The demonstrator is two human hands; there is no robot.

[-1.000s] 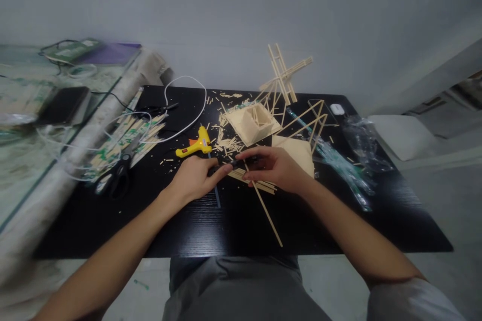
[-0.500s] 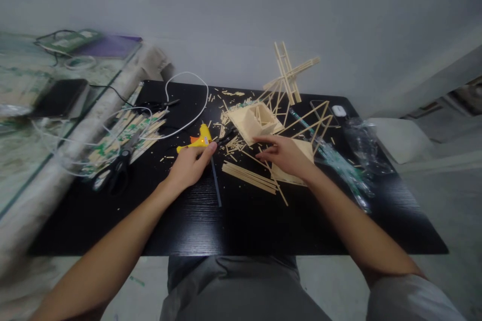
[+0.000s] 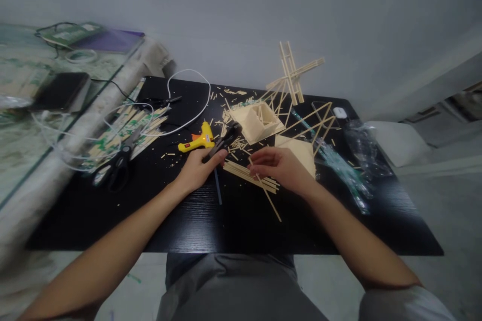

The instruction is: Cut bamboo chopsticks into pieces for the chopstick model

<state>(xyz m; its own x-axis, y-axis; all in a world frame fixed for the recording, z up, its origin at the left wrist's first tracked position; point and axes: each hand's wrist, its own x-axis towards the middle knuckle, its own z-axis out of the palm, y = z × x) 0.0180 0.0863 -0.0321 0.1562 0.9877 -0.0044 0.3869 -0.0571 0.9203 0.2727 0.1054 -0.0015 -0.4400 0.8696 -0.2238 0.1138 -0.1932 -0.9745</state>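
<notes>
My left hand (image 3: 198,166) is closed on a black hand tool (image 3: 230,135), which points away to the right; its exact kind is unclear. Just beyond that hand lies a yellow glue gun (image 3: 198,140) with an orange trigger. A thin wooden stick (image 3: 271,203) is pinched in the fingers of my right hand (image 3: 276,166), slanting down toward me. Beneath and left of these fingers is a row of similar wooden sticks (image 3: 244,173). Behind stands a wooden windmill-like model (image 3: 250,123) with crossed stick blades (image 3: 291,74). A wooden panel with stick legs (image 3: 297,148) sits beside my right hand.
Black-handled scissors (image 3: 119,165) and packaged sticks (image 3: 116,135) lie at the left, with a white cable (image 3: 209,93) looping over the black table (image 3: 181,225). A bluish rod (image 3: 218,190) rests near my left hand. Clear plastic wrapping (image 3: 348,175) lies at the right; small offcuts are scattered centrally.
My left hand has lifted the black tool away from the table beside the glue gun. My right hand has closed on a stick and drawn it slightly toward me.
</notes>
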